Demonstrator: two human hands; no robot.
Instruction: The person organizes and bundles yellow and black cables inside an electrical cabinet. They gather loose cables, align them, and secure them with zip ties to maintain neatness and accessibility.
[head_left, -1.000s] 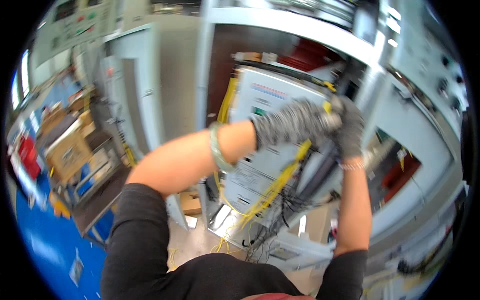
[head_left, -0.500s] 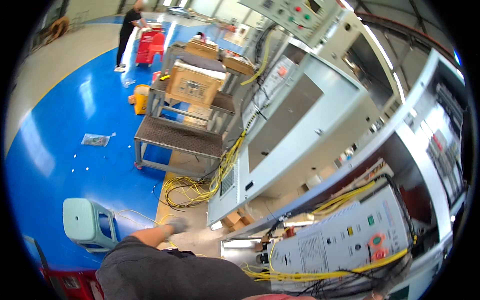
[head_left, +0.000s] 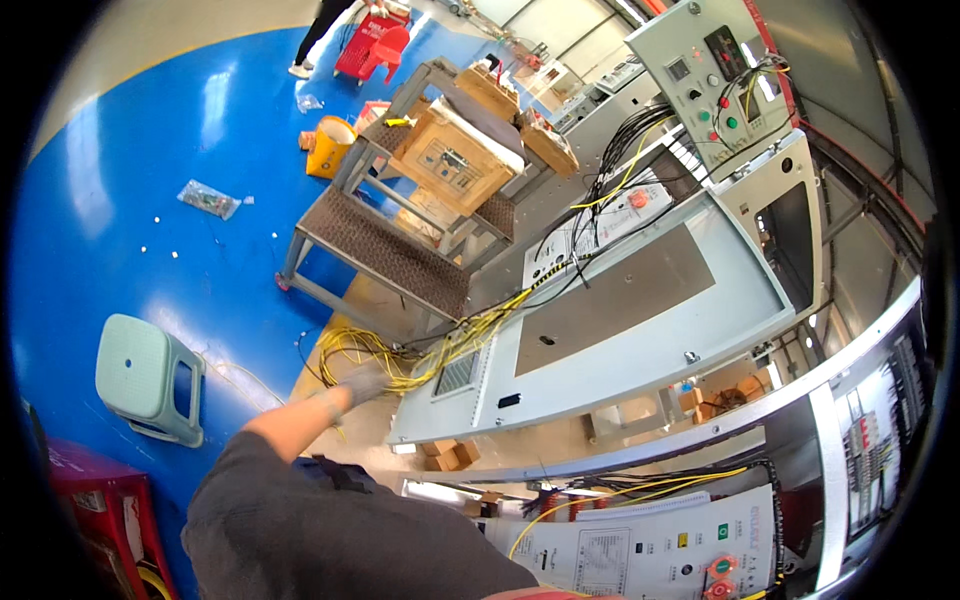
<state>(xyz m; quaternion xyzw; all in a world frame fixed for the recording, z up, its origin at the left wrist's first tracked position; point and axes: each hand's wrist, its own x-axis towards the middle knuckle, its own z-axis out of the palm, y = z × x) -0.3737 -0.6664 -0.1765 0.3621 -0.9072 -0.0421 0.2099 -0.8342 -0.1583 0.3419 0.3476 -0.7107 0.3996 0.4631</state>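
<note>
My left hand, in a grey glove, reaches out at the end of a dark sleeve. It is beside a loose coil of yellow cables on the floor. The hand is blurred, so I cannot tell whether its fingers are closed or touch the cables. The yellow cables run up across the grille end of a pale grey cabinet door. Below my arm's right side lies a white control panel with coloured buttons and a yellow cable over it. My right hand is out of view.
A light green stool stands at left, above a red cart. Beyond my hand is a metal step platform bearing a cardboard box. Farther off are a yellow bucket and another person's legs.
My view has turned, so the cabinet and platform sit differently in it. My left hand has come closer to the yellow coil. My right hand, at the panel's lower right before, has left view.
</note>
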